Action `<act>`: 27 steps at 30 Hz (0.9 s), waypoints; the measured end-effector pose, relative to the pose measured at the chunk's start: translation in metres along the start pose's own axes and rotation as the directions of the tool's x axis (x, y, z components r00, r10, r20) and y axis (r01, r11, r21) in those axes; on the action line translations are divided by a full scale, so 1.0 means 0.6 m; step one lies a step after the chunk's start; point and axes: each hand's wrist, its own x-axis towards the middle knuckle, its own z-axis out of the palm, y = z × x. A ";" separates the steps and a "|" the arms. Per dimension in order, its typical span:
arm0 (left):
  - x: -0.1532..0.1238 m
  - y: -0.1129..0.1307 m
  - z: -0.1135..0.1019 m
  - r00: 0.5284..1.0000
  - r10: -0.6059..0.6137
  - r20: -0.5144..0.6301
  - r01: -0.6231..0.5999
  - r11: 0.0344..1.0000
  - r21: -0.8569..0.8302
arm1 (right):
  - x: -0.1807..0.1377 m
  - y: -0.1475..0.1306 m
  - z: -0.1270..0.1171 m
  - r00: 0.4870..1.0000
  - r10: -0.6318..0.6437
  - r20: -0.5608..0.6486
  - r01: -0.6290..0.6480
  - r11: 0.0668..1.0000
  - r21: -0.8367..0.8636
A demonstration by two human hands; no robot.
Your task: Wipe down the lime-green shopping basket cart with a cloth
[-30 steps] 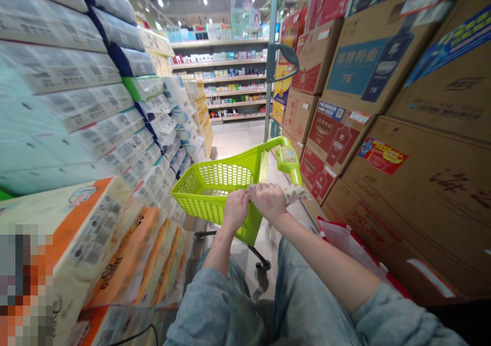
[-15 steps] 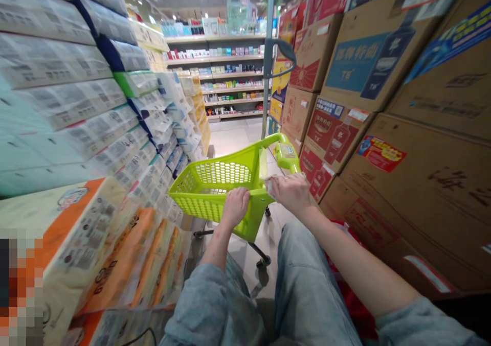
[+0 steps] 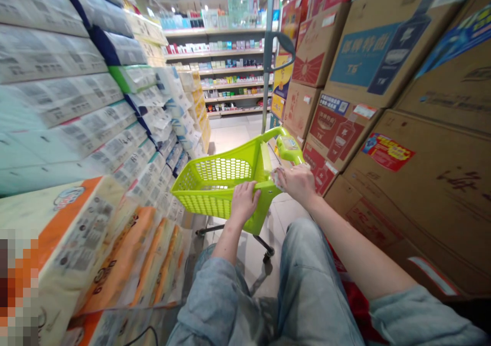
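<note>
A lime-green shopping cart (image 3: 215, 203) with perforated basket walls stands turned sideways in front of my knees. My left hand (image 3: 244, 201) grips the near top rim of its basket, fingers over the edge. On the near end of the curved handle (image 3: 293, 154) rests my right hand (image 3: 298, 182), closed around a crumpled white tissue (image 3: 280, 178) pressed to the green plastic. The tissue is mostly covered by my fingers. The basket interior that shows has nothing in it.
Stacked packs of tissue paper (image 3: 57, 100) line the left, with orange and cream packs (image 3: 126, 254) close by. Cardboard cartons (image 3: 433, 167) wall the right side. A grey pole (image 3: 266, 100) rises behind the cart, and stocked shelves (image 3: 238, 72) stand at the back.
The cart and both hands sit slightly farther right in view. My left hand's fingers have shifted on the rim, the thumb now spread; my right hand still presses the tissue on the handle.
</note>
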 end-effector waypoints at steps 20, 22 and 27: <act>0.015 0.059 0.015 0.974 0.072 0.213 -0.082 0.996 0.040 | -0.011 0.049 0.001 0.991 0.076 0.109 -0.070 0.996 -0.057; 0.014 0.064 0.015 0.969 0.049 0.241 -0.070 0.994 0.079 | -0.020 0.027 0.001 0.987 0.069 0.143 -0.063 0.997 -0.046; 0.011 0.066 0.003 0.961 0.079 0.264 -0.105 0.991 0.085 | -0.017 0.002 0.000 0.958 0.087 0.274 -0.082 0.996 -0.029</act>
